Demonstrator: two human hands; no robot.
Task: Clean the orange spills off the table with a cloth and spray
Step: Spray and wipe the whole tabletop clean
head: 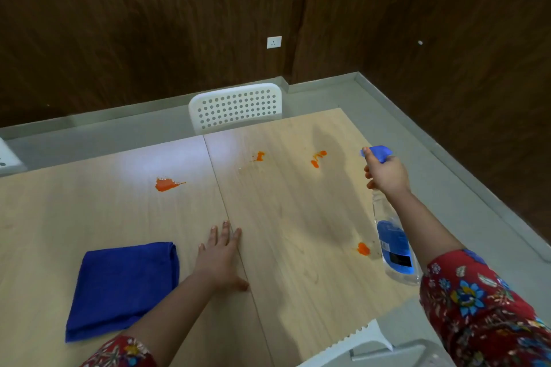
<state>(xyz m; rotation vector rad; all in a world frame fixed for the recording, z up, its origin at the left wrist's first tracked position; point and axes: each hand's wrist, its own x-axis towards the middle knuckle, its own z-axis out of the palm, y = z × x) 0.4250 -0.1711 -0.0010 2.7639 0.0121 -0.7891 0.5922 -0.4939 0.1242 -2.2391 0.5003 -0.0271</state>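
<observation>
Several orange spills mark the light wooden table (113, 211): a large one (165, 184) left of centre, a small one (260, 156) and another (317, 158) farther back, and one (363, 248) near the right edge. My right hand (387, 174) holds a clear spray bottle (395, 244) with blue liquid above the table's right side; its blue nozzle (378, 151) points left toward the far spills. My left hand (222, 256) rests flat on the table, fingers spread. A folded blue cloth (122, 286) lies just left of it.
A white perforated chair (235, 107) stands at the table's far edge. Another white chair back (366, 343) is at the near right. A seam runs down the table's middle. Dark wood walls and grey floor surround the table.
</observation>
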